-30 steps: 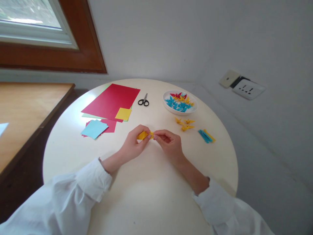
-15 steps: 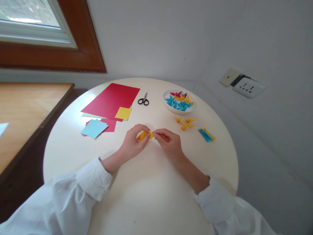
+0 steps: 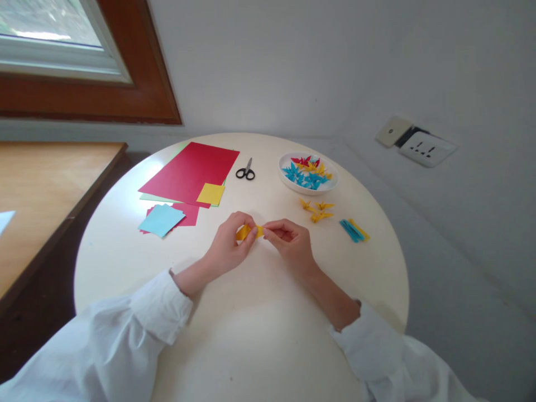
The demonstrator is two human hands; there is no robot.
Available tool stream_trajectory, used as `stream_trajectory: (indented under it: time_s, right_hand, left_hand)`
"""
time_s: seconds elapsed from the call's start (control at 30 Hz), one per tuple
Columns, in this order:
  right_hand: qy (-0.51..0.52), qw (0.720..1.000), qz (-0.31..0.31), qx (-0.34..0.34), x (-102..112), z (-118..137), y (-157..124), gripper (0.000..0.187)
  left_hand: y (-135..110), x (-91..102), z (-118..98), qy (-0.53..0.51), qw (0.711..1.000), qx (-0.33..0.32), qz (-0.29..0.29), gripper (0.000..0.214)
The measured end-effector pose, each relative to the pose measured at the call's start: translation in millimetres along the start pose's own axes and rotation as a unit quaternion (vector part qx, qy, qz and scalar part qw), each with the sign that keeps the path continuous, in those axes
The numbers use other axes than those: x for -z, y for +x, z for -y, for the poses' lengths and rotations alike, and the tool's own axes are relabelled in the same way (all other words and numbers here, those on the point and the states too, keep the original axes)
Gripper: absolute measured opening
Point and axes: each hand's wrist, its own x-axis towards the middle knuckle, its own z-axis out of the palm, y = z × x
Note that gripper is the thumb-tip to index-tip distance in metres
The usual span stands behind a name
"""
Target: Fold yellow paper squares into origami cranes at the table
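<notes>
Window (image 3: 50,22), upper left: pale inner frame, wide reddish-brown wooden surround (image 3: 151,84), daylight beyond the glass. Walls (image 3: 268,67): plain white, across the top and down the right side, greyer in shade at right. Socket (image 3: 427,148): white, upper right, beside a beige plate (image 3: 393,132). Worktop (image 3: 259,335): round, cream-white, centre; glare toward its upper left edge. Wooden table (image 3: 50,178): light brown, left edge. Floor (image 3: 46,301): dark brown, lower left.

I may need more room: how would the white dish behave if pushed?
The white dish looks broad and shallow, so it would probably slide rather than tip. Its folded paper figures look loosely piled, so a jolt might shift them. With only paper visible inside, it's likely fairly light.
</notes>
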Motion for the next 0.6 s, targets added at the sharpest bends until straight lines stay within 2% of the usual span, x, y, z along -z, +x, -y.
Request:
stream_trajectory:
  time_s: [0.27,0.5,0.6]
  right_hand:
    - [-0.001,1.0,-0.007,-0.003,-1.6,2.6,-0.7,0.012]
    - [0.018,1.0,-0.011,0.006,-1.7,-2.1,-1.7,0.012]
    - [0.016,1.0,-0.008,0.012,-1.5,-2.1,-2.2,0.011]
  left_hand:
    - [-0.9,0.5,-0.6,0.01,1.0,0.008,0.002,0.004]
    - [-1.5,-0.7,-1.8,-0.028,0.998,0.051,0.029,0.007]
    - [-0.4,-1.4,-0.4,-0.037,0.998,0.038,0.023,0.006]
